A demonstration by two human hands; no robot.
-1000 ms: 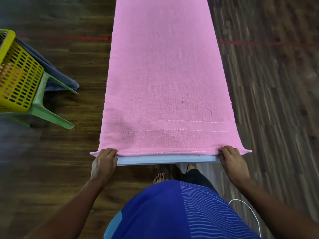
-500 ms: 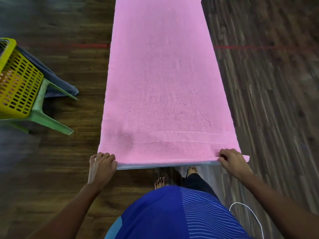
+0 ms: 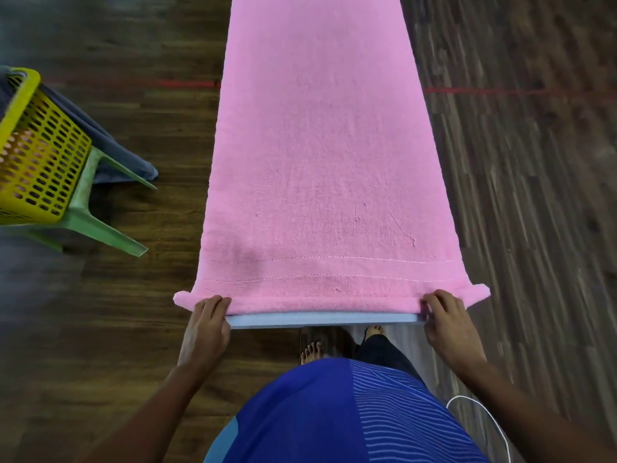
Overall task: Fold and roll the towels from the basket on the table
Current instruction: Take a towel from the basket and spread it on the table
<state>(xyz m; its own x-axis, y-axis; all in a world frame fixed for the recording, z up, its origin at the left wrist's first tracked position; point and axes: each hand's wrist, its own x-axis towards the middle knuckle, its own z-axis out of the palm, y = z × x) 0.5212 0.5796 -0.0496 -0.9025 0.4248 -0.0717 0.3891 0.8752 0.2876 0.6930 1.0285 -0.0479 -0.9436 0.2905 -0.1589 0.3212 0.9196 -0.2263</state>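
- Down at the near end of the table (image 3: 320,319): hem of the pink towel (image 3: 320,162) bunched up into a fat little lip now, versus lying flat at the edge half a second back.
- Left hand (image 3: 207,324) curled over the left end of that lip and pinching it; right hand (image 3: 445,324) doing the same at the right end, fingers bent onto the cloth. Tighter on the hem than half a second ago, when just resting at the edge.
- Both corners poking out sideways past the hands like little ears.
- Reads as the very first turn of the roll, so folding probably done on this one and rolling barely started. Rest of the length spread flat, running away along the table top.
- Worth keeping both ends moving evenly, otherwise cone instead of roll.
- Head count: 1 pink towel on the table, 2 hands on it, 2 stitched lines just above the hem.
- Off to the left: 1 yellow basket (image 3: 36,155) perched on what looks like 1 green stool (image 3: 81,195) (2 legs in view), plus 1 grey-blue cloth (image 3: 130,160) hanging behind it. Probably another towel, can't tell for sure.
- Also 1 red line (image 3: 187,83) across the floor, 1 white cable (image 3: 465,397) by the right arm, 2 bare feet (image 3: 311,350) below the table edge.
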